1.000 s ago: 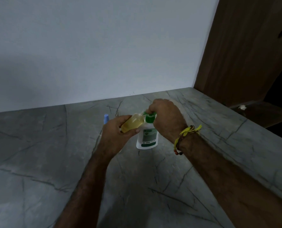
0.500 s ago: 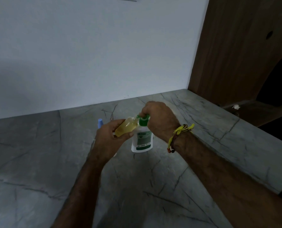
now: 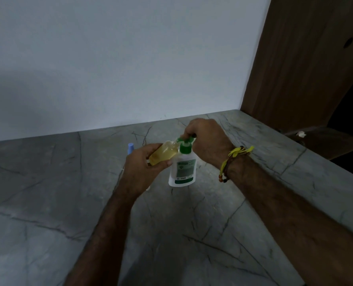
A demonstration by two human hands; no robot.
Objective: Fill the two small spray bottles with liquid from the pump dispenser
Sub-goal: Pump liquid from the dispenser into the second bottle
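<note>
A white pump dispenser point(image 3: 182, 170) with a green label and green pump head stands on the grey marble counter point(image 3: 192, 234). My right hand point(image 3: 207, 141) sits closed on top of the green pump head. My left hand point(image 3: 143, 168) grips a small clear spray bottle point(image 3: 164, 154) holding yellowish liquid, tilted with its open neck at the pump's nozzle. A second small bottle with a blue cap point(image 3: 130, 148) stands behind my left hand, mostly hidden.
A white wall rises behind the counter. A brown wooden panel point(image 3: 305, 69) stands at the right, with a dark lower ledge point(image 3: 326, 141) beyond the counter's right edge.
Both hands, the small bottle and the dispenser keep the same pose; only the view shifts slightly as my head moves.
</note>
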